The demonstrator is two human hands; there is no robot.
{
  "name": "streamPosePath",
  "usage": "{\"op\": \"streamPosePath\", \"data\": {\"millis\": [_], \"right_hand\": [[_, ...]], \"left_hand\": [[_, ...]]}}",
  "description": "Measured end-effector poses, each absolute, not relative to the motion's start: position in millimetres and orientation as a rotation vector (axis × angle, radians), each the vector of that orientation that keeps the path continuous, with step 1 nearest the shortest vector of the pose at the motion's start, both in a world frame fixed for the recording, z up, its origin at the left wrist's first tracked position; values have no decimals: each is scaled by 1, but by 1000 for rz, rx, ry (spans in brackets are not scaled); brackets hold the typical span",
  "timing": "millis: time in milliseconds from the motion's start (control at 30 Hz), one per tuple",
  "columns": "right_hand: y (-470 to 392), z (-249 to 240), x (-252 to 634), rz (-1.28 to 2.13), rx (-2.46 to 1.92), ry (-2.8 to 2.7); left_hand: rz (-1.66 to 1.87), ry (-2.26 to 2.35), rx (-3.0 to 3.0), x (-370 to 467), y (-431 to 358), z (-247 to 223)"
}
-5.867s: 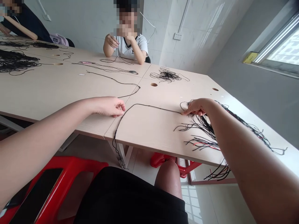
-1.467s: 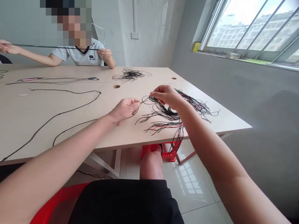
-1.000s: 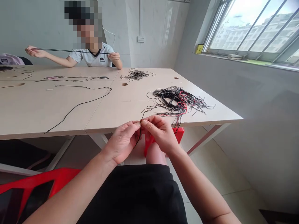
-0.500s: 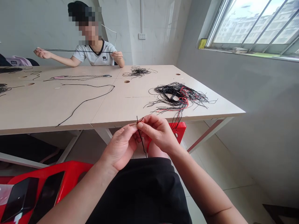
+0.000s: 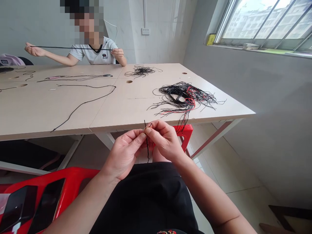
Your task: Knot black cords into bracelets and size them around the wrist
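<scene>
A thin black cord (image 5: 147,148) runs between my two hands, its short ends sticking up above the fingertips and its longer part hanging down over my lap. My left hand (image 5: 126,148) pinches it between thumb and forefinger. Close against it, touching, my right hand (image 5: 164,138) pinches the cord too, with thumb on top. The exact crossing of the strands is hidden by the fingertips. Beyond my hands, on the table (image 5: 117,113), lies a large bundle of black cords (image 5: 175,92) with some red cord (image 5: 191,101) in it.
Across the table a person (image 5: 97,52) stretches a black cord between both hands. A single cord (image 5: 84,102) and a smaller cord pile (image 5: 141,70) lie on the tabletop. Red stools (image 5: 75,178) stand at my left and under the table edge; a phone (image 5: 50,204) rests on the left one.
My view has shifted slightly, so the table sits a little higher and further left. Both hands still pinch the cord, with the left thumb now further forward. The other person keeps the cord stretched.
</scene>
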State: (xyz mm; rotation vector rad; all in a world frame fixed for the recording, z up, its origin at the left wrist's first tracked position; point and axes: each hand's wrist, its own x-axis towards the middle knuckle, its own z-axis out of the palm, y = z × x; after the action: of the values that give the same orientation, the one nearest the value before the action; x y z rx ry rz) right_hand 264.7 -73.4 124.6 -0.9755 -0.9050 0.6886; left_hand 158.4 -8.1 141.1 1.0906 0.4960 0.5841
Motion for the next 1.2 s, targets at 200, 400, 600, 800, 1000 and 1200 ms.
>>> {"op": "streamPosePath", "data": {"millis": [200,400,600,800,1000,1200], "right_hand": [[-68,123,262,695,-923,-883],[-67,123,258,691,-891,-847],[-66,119,256,732,-890,-808],[-64,108,253,613,-960,-766],[-68,102,249,663,-890,-736],[-69,98,250,737,-808,-653]], "left_hand": [[601,474,1075,153,-9,144],[575,480,1029,151,-4,143],[518,448,878,157,0,136],[540,493,698,165,-6,132],[519,553,572,169,-10,133],[593,495,698,165,-11,127]]}}
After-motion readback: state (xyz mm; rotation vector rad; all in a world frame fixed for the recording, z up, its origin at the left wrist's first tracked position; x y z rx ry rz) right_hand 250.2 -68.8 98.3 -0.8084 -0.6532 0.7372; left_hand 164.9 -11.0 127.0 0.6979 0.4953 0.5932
